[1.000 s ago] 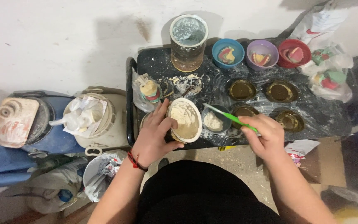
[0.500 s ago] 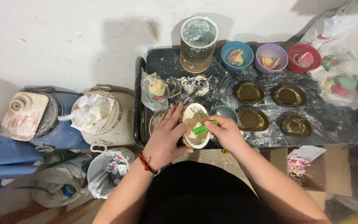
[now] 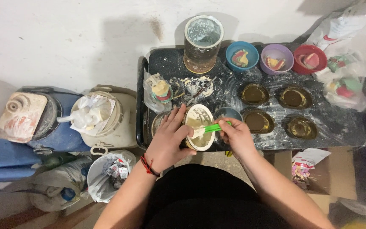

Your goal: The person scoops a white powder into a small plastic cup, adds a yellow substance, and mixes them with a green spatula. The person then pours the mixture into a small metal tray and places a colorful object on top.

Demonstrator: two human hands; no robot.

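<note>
A cream mixing bowl (image 3: 201, 115) with pale paste inside stands tilted at the front edge of a black tray table (image 3: 234, 85). My left hand (image 3: 168, 140) grips the bowl's left side. My right hand (image 3: 236, 135) holds a green-handled spatula (image 3: 212, 127) whose blade is down in the paste. A small blue-grey bowl (image 3: 229, 113) sits just right of the mixing bowl, partly hidden by my right hand.
Several brass flask halves (image 3: 254, 94) lie on the dusty tray. Blue (image 3: 242, 56), purple (image 3: 277, 58) and red (image 3: 310, 59) bowls with dental casts line the back, beside a tall glass jar (image 3: 203, 42). Plastic bags (image 3: 344, 80) are at the right; buckets (image 3: 102, 118) and bags stand on the floor at the left.
My right hand brought the green spatula from over the small bowl into the mixing bowl and is now stirring the paste. My left hand kept hold of the bowl.
</note>
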